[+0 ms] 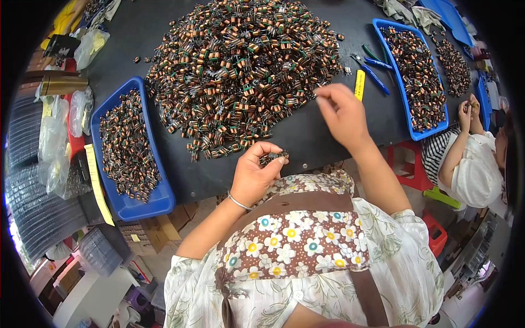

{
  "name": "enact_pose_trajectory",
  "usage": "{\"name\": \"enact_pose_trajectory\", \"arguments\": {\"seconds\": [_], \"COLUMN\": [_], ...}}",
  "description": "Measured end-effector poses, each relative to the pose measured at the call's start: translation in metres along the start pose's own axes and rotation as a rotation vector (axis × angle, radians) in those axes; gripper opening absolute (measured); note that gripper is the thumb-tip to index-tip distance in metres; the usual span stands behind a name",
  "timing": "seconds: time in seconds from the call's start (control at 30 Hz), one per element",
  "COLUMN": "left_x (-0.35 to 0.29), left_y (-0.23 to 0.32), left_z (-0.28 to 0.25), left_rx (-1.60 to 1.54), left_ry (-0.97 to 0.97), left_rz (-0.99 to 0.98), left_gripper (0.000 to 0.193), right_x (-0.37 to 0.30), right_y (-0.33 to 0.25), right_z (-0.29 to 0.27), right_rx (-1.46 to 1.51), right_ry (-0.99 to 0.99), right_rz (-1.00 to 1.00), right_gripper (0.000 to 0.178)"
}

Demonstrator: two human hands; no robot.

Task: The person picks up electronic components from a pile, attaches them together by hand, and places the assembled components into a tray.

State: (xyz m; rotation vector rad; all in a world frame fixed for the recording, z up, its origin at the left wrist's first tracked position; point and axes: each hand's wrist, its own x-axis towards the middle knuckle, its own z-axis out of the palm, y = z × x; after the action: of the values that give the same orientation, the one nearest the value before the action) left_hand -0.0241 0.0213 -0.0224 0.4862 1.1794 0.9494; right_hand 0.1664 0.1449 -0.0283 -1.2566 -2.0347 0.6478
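Head view: L hand point(254, 174) clasps coils point(269, 158), long axes/dir. unclear; R hand point(345, 116) nr pile point(240, 71), can't tell grip.

Shows coppery, gleaming metal in the pile of coils point(240, 76) over a smooth, matt black tabletop point(301, 129), with slightly glossy blue plastic in the left tray point(143, 209), beside the pile, and the right tray point(432, 132), across from it. Has smooth blue plastic on the pliers point(375, 80) just right of the pile, and thin, crinkled clear plastic in the bag point(90, 46) to its left. On the pile's near side, displays printed cloth in the apron point(306, 246) and polished silvery metal in the bracelet point(239, 203).
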Motion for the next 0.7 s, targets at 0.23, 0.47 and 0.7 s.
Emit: {"name": "enact_pose_trajectory", "arguments": {"seconds": [0.23,0.47,0.7], "left_x": [-0.006,-0.006,0.003], "left_y": [-0.003,-0.001,-0.001], "left_z": [-0.005,-0.010,-0.008], "left_rx": [0.025,0.047,0.028], "left_ry": [0.004,-0.007,-0.009], "left_rz": [-0.009,-0.005,-0.002], "left_gripper": [0.014,0.014,0.015], "right_x": [0.004,-0.009,-0.031], "right_y": [0.000,-0.006,-0.028], "right_z": [0.017,0.009,0.007], "right_rx": [-0.165,0.011,0.406], "right_ry": [0.036,-0.136,-0.383], "right_rz": [-0.105,-0.009,0.248], "right_gripper": [0.015,0.010,0.010]}}
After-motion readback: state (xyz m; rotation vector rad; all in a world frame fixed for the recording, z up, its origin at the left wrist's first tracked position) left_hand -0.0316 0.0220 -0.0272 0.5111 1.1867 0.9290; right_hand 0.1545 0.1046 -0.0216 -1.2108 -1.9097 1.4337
